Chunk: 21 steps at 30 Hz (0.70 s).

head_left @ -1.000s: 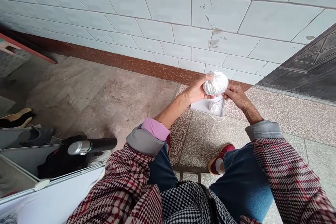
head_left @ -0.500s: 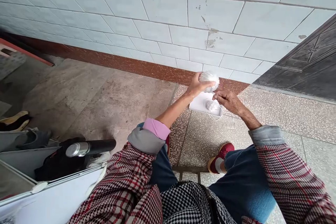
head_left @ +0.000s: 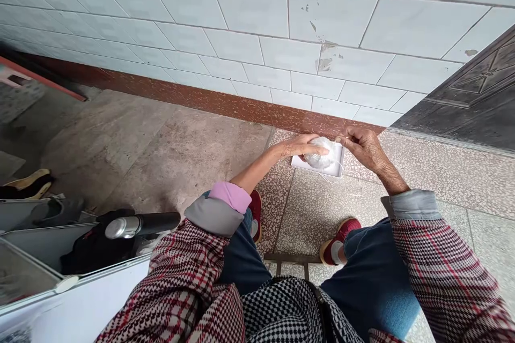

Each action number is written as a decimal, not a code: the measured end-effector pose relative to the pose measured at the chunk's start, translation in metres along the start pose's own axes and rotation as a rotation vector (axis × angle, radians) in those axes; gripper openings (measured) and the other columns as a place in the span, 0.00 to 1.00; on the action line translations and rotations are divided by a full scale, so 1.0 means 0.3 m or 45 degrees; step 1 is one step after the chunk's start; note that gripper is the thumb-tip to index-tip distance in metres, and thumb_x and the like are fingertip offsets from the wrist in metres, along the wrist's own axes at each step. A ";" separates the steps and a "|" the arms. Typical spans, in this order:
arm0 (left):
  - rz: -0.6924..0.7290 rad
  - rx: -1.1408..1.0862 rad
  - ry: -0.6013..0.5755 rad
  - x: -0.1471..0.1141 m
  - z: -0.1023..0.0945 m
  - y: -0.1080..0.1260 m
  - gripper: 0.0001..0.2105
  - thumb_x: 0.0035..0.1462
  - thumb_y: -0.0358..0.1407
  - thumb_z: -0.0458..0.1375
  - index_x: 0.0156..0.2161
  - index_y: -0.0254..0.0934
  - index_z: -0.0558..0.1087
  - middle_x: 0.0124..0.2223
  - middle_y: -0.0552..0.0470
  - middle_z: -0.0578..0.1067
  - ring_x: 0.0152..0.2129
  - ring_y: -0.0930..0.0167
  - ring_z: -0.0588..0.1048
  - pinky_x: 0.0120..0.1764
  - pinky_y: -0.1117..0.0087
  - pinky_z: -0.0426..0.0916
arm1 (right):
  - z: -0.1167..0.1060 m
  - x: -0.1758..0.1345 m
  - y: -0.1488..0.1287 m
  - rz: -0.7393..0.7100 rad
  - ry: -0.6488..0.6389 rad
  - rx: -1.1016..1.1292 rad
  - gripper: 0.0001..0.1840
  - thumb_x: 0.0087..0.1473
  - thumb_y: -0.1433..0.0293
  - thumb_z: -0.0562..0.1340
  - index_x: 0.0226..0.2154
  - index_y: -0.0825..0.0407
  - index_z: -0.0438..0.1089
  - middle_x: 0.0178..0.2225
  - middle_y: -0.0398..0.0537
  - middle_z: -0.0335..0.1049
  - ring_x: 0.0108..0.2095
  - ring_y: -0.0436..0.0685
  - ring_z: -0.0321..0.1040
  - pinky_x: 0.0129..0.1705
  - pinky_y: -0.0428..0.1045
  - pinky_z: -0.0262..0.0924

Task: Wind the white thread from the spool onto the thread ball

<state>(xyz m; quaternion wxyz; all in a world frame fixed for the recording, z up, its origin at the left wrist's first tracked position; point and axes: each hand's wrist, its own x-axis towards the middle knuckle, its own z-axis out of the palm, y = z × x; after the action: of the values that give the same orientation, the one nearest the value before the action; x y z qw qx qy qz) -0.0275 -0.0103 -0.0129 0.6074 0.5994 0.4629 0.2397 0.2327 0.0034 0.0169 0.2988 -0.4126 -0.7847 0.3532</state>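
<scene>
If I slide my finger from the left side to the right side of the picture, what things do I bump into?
Tan shoe → silver-and-black flask → left hand → white ball of string → right hand → dark door.

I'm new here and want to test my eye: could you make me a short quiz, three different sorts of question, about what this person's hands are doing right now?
1. True or false: the left hand rests on the white ball of thread.
2. What lies on the floor under the ball? A) a white tray B) a red bucket C) a newspaper
3. Fill in: the right hand pinches a thin white ____ beside the ball.

Key
1. True; the ball sits low over the white tray.
2. A.
3. Thread; loose loops of it trail over the tray's edge onto the speckled floor.
</scene>
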 end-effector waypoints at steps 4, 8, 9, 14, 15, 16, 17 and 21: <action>-0.009 -0.236 -0.193 -0.014 0.040 0.018 0.27 0.44 0.56 0.73 0.47 0.44 0.84 0.47 0.42 0.84 0.46 0.53 0.82 0.44 0.57 0.78 | 0.003 0.000 0.006 0.047 -0.051 0.240 0.33 0.63 0.38 0.71 0.27 0.47 0.68 0.23 0.40 0.59 0.26 0.51 0.53 0.30 0.52 0.51; 0.062 -0.533 -0.242 -0.037 0.085 0.078 0.39 0.40 0.56 0.76 0.59 0.45 0.81 0.48 0.40 0.84 0.53 0.49 0.82 0.51 0.51 0.79 | 0.004 -0.001 0.022 0.158 0.007 0.443 0.30 0.60 0.39 0.74 0.31 0.46 0.72 0.22 0.39 0.60 0.24 0.51 0.55 0.27 0.50 0.53; 0.098 -0.601 -0.244 -0.042 0.091 0.098 0.43 0.39 0.56 0.76 0.62 0.45 0.80 0.49 0.39 0.84 0.54 0.47 0.82 0.53 0.49 0.79 | 0.003 -0.001 0.030 0.179 0.039 0.460 0.30 0.60 0.39 0.74 0.31 0.46 0.71 0.22 0.39 0.60 0.24 0.50 0.54 0.26 0.49 0.52; 0.312 -0.882 0.043 -0.058 0.044 0.204 0.51 0.42 0.59 0.75 0.70 0.43 0.71 0.58 0.37 0.82 0.64 0.44 0.76 0.55 0.45 0.78 | -0.016 -0.010 0.086 0.266 0.060 0.578 0.30 0.57 0.43 0.76 0.27 0.47 0.68 0.22 0.38 0.61 0.22 0.48 0.51 0.24 0.48 0.48; 0.352 -0.915 0.179 -0.062 0.013 0.219 0.49 0.45 0.60 0.73 0.70 0.43 0.71 0.59 0.38 0.81 0.65 0.44 0.75 0.55 0.45 0.78 | -0.028 -0.017 0.102 0.291 0.065 0.592 0.29 0.56 0.43 0.77 0.28 0.47 0.69 0.22 0.38 0.62 0.22 0.48 0.51 0.24 0.48 0.48; 0.387 -0.940 0.335 -0.068 -0.026 0.230 0.46 0.49 0.61 0.70 0.70 0.43 0.70 0.60 0.40 0.80 0.66 0.44 0.74 0.55 0.46 0.78 | -0.045 -0.027 0.121 0.320 0.075 0.595 0.28 0.55 0.43 0.77 0.28 0.47 0.70 0.23 0.39 0.62 0.22 0.48 0.51 0.24 0.48 0.48; 0.417 -0.955 0.504 -0.077 -0.073 0.233 0.44 0.52 0.62 0.69 0.69 0.43 0.71 0.60 0.41 0.79 0.67 0.44 0.73 0.55 0.47 0.79 | -0.068 -0.042 0.145 0.351 0.093 0.585 0.29 0.54 0.43 0.78 0.28 0.47 0.71 0.23 0.39 0.62 0.23 0.48 0.51 0.24 0.48 0.48; 0.473 -0.941 1.093 -0.146 -0.312 0.166 0.39 0.50 0.67 0.68 0.62 0.51 0.75 0.61 0.45 0.79 0.70 0.47 0.69 0.56 0.52 0.79 | -0.211 -0.152 0.292 0.530 0.192 0.439 0.32 0.44 0.40 0.82 0.24 0.47 0.72 0.21 0.40 0.59 0.22 0.49 0.50 0.22 0.49 0.47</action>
<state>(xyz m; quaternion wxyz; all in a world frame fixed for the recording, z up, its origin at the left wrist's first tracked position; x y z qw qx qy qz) -0.1139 0.0082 0.0602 0.4821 0.2687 0.4403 0.7081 0.3410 0.0197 -0.0251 0.3431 -0.5331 -0.5868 0.5037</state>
